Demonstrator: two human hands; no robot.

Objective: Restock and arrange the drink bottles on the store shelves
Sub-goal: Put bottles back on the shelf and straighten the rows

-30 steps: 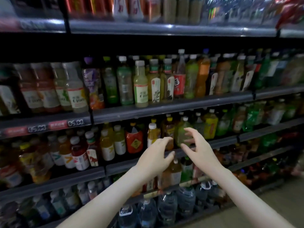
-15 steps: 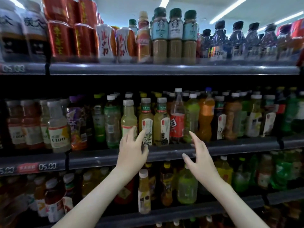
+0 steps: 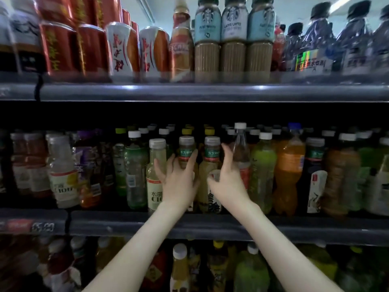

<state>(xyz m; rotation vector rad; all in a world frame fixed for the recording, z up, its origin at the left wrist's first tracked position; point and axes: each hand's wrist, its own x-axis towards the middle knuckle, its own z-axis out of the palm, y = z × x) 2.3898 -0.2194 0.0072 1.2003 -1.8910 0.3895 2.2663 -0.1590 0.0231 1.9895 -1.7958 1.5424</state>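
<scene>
1. Logged both hands raised to the middle shelf (image 3: 210,225), front row, near centre of view.
2. Found left hand (image 3: 179,182) wrapped round left tea bottle (image 3: 186,149): thumb at its 9 o'clock, fingers at its 3 o'clock, just under the green neck band. Judged a shoulder-height hold, chosen for control when sliding or turning.
3. Found right hand (image 3: 227,186) pinching right tea bottle (image 3: 211,152): thumb across the front, fingers reaching up past its 3 o'clock, wedged between it and the tall clear bottle (image 3: 240,140). Far side of grip hidden; read as closed on the bottle, with some doubt.
4. Recorded both tea bottles upright, side by side at the shelf's front edge; contact between them masked by the left hand. Pale white-capped bottle (image 3: 155,152) just beside at 9 o'clock; green bottle (image 3: 263,165) beyond the clear one at 3 o'clock.
5. Judged purpose: like kept with like, labels outward, squared to the front rail; one bottle per hand to move the pair together.
6. Flagged risk: tight row, tall clear bottle just beside the right fingers, liable to tip.
7. Left unresolved: back rows, too dark.
</scene>
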